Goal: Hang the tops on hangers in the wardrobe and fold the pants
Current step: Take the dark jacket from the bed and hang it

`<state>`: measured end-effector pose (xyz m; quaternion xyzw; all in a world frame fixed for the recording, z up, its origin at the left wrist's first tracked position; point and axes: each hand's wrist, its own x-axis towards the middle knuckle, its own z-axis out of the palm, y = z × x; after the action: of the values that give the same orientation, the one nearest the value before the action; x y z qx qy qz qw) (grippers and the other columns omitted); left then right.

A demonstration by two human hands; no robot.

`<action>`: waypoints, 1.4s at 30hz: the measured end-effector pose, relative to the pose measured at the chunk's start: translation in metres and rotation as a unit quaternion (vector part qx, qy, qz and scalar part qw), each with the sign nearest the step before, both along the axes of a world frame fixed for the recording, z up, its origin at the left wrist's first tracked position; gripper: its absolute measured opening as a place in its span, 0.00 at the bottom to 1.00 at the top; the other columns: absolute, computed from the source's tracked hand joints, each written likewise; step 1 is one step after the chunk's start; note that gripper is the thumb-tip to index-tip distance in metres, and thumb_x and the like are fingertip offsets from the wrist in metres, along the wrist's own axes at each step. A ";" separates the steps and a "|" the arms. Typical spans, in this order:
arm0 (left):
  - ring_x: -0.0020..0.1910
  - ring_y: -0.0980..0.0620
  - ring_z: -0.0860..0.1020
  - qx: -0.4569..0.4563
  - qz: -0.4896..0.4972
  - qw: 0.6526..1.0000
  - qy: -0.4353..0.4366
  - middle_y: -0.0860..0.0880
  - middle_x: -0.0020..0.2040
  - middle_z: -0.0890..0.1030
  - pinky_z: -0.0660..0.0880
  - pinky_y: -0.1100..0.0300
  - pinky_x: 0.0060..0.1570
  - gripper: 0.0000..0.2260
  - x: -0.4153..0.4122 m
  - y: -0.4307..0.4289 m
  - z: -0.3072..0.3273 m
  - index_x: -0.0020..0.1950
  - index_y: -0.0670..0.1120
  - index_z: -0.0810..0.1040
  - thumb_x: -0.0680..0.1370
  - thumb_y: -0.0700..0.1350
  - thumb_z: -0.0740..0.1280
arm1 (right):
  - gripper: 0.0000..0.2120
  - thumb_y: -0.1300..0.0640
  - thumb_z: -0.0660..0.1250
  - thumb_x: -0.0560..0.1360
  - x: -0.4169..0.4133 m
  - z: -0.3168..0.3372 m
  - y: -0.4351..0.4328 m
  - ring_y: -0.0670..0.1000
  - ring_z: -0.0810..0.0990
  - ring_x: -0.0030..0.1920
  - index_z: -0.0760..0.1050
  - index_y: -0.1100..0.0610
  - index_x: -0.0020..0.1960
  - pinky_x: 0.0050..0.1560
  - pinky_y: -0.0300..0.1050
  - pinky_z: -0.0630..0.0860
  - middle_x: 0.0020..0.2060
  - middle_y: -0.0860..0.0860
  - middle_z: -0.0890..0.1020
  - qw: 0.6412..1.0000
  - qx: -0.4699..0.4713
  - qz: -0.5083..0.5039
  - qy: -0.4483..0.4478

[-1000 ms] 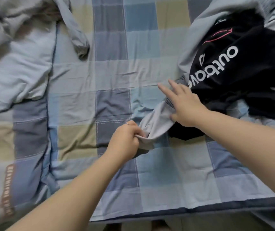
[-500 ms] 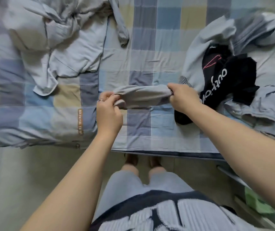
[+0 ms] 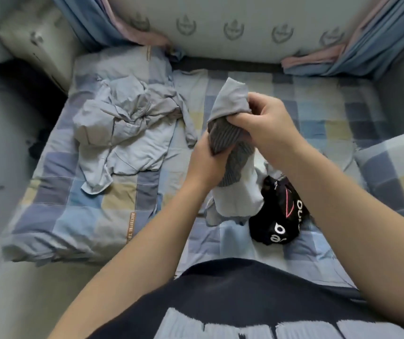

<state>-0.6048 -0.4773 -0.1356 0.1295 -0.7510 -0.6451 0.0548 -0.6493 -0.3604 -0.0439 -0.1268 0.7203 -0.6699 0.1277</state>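
Note:
I hold a grey garment (image 3: 232, 104) up over the bed, its ribbed band bunched between both hands. My left hand (image 3: 205, 157) grips the ribbed band from below. My right hand (image 3: 267, 121) grips the same band from the right and above. The garment's pale body (image 3: 240, 194) hangs down to the bed beside a black top with white lettering (image 3: 279, 216). A crumpled light blue shirt (image 3: 127, 128) lies on the bed to the left.
The bed has a checked blue, grey and yellow sheet (image 3: 318, 113). A folded checked quilt (image 3: 73, 216) lies at its left, a checked pillow (image 3: 396, 162) at the right. Blue and pink curtains (image 3: 367, 50) hang behind. A box (image 3: 39, 45) stands at far left.
I have stepped back and lifted the grey garment off the bed. Both hands have come together on its ribbed band, where before they held it stretched apart.

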 end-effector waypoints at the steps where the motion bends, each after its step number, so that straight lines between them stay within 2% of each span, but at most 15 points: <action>1: 0.48 0.60 0.82 0.034 0.019 0.999 0.006 0.58 0.47 0.84 0.80 0.56 0.49 0.08 -0.004 -0.005 0.009 0.56 0.53 0.79 0.77 0.46 0.71 | 0.13 0.73 0.65 0.76 -0.002 0.004 0.003 0.53 0.82 0.53 0.77 0.60 0.56 0.56 0.51 0.80 0.51 0.57 0.83 0.998 -0.051 0.017 -0.024; 4: 0.57 0.46 0.83 0.126 0.069 0.990 0.009 0.43 0.55 0.84 0.79 0.46 0.59 0.09 -0.008 -0.017 0.033 0.59 0.41 0.80 0.80 0.40 0.69 | 0.25 0.74 0.67 0.74 0.000 -0.012 0.023 0.50 0.78 0.63 0.71 0.56 0.66 0.64 0.40 0.75 0.63 0.55 0.79 1.000 0.007 0.012 0.021; 7: 0.57 0.41 0.82 0.197 0.065 0.978 0.011 0.38 0.56 0.84 0.79 0.42 0.61 0.09 -0.007 -0.024 0.053 0.60 0.37 0.79 0.82 0.39 0.67 | 0.30 0.73 0.66 0.72 0.015 -0.062 0.041 0.41 0.76 0.58 0.68 0.49 0.67 0.54 0.27 0.72 0.58 0.43 0.77 0.986 0.163 0.014 0.012; 10: 0.52 0.43 0.84 0.242 0.047 0.969 0.009 0.41 0.50 0.84 0.81 0.45 0.57 0.07 -0.004 -0.032 0.065 0.58 0.38 0.79 0.83 0.39 0.66 | 0.27 0.68 0.67 0.73 0.026 -0.111 0.041 0.43 0.78 0.58 0.70 0.52 0.68 0.57 0.36 0.74 0.57 0.46 0.80 0.963 0.247 0.088 -0.060; 13: 0.55 0.39 0.83 0.237 0.050 0.970 0.002 0.37 0.53 0.84 0.80 0.42 0.57 0.07 -0.001 -0.047 0.065 0.58 0.39 0.80 0.82 0.40 0.66 | 0.09 0.62 0.65 0.79 0.021 -0.138 0.035 0.52 0.79 0.55 0.78 0.49 0.53 0.52 0.46 0.73 0.51 0.50 0.83 0.937 0.335 0.091 -0.032; 17: 0.52 0.44 0.85 0.200 0.108 0.974 -0.028 0.43 0.52 0.86 0.81 0.48 0.53 0.12 0.001 -0.086 0.050 0.58 0.42 0.81 0.80 0.49 0.71 | 0.15 0.63 0.61 0.79 0.008 -0.133 0.039 0.56 0.77 0.43 0.73 0.52 0.35 0.40 0.47 0.66 0.37 0.51 0.79 0.902 0.430 0.025 0.016; 21: 0.66 0.48 0.77 0.046 0.046 0.995 -0.070 0.51 0.63 0.80 0.76 0.59 0.62 0.27 0.004 -0.116 0.038 0.72 0.40 0.71 0.79 0.53 0.71 | 0.18 0.59 0.63 0.79 -0.003 -0.089 0.017 0.54 0.71 0.33 0.67 0.55 0.30 0.32 0.47 0.64 0.27 0.50 0.72 0.927 0.373 -0.001 0.045; 24: 0.69 0.53 0.71 -0.090 -0.038 0.991 -0.088 0.55 0.69 0.72 0.71 0.58 0.67 0.35 0.017 -0.106 0.035 0.78 0.47 0.65 0.76 0.54 0.75 | 0.19 0.57 0.65 0.80 -0.004 -0.051 -0.016 0.51 0.66 0.29 0.65 0.53 0.31 0.29 0.41 0.65 0.28 0.51 0.66 0.973 0.216 -0.044 -0.063; 26: 0.62 0.50 0.78 -0.083 -0.086 0.989 -0.092 0.49 0.66 0.78 0.77 0.52 0.62 0.30 0.029 -0.088 0.034 0.70 0.48 0.74 0.72 0.55 0.78 | 0.16 0.58 0.64 0.82 -0.005 -0.031 -0.032 0.50 0.71 0.26 0.70 0.55 0.35 0.28 0.41 0.69 0.30 0.54 0.70 0.980 0.119 -0.059 -0.149; 29: 0.54 0.53 0.82 -0.065 -0.086 0.992 -0.065 0.52 0.55 0.83 0.80 0.56 0.53 0.26 0.043 -0.054 0.029 0.60 0.51 0.76 0.66 0.58 0.78 | 0.11 0.60 0.62 0.83 -0.006 -0.001 -0.050 0.54 0.77 0.27 0.73 0.60 0.42 0.25 0.43 0.74 0.31 0.57 0.75 0.974 0.011 -0.062 -0.217; 31: 0.56 0.55 0.80 -0.090 -0.044 0.994 -0.039 0.53 0.56 0.83 0.77 0.57 0.54 0.24 0.043 -0.039 0.021 0.63 0.51 0.76 0.70 0.54 0.77 | 0.11 0.61 0.62 0.83 -0.005 0.011 -0.058 0.51 0.79 0.24 0.73 0.61 0.42 0.24 0.43 0.77 0.27 0.56 0.78 0.966 -0.053 -0.062 -0.247; 33: 0.49 0.52 0.80 -0.115 0.025 0.993 -0.017 0.51 0.48 0.83 0.76 0.54 0.48 0.09 0.037 -0.039 0.018 0.56 0.46 0.80 0.78 0.48 0.71 | 0.08 0.61 0.62 0.83 -0.005 0.016 -0.061 0.52 0.82 0.26 0.74 0.61 0.45 0.27 0.44 0.80 0.30 0.57 0.80 0.960 -0.097 -0.041 -0.261; 36: 0.44 0.53 0.76 0.030 0.087 0.996 0.004 0.49 0.44 0.82 0.75 0.54 0.46 0.08 0.027 -0.050 0.021 0.45 0.45 0.81 0.83 0.41 0.66 | 0.06 0.61 0.63 0.82 -0.008 0.012 -0.047 0.57 0.85 0.40 0.78 0.61 0.52 0.44 0.51 0.84 0.42 0.59 0.84 0.979 -0.078 0.000 -0.191; 39: 0.51 0.50 0.81 0.179 0.122 0.976 -0.009 0.43 0.54 0.85 0.79 0.51 0.55 0.08 0.023 -0.059 0.029 0.50 0.45 0.84 0.83 0.42 0.65 | 0.08 0.60 0.69 0.79 -0.008 -0.014 -0.017 0.52 0.83 0.57 0.79 0.53 0.57 0.57 0.47 0.79 0.54 0.52 0.85 0.996 0.044 0.032 -0.067; 42: 0.53 0.47 0.83 0.269 0.125 0.955 -0.028 0.43 0.54 0.86 0.79 0.49 0.58 0.10 0.018 -0.064 0.034 0.54 0.44 0.83 0.84 0.46 0.64 | 0.21 0.59 0.74 0.75 0.008 -0.064 0.009 0.50 0.76 0.64 0.72 0.51 0.65 0.64 0.42 0.72 0.62 0.48 0.78 0.972 0.195 0.112 -0.073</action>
<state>-0.5865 -0.5411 -0.1020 0.2504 -0.5288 -0.8072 0.0772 -0.6412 -0.3514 -0.1079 -0.1299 0.8071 -0.5051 0.2765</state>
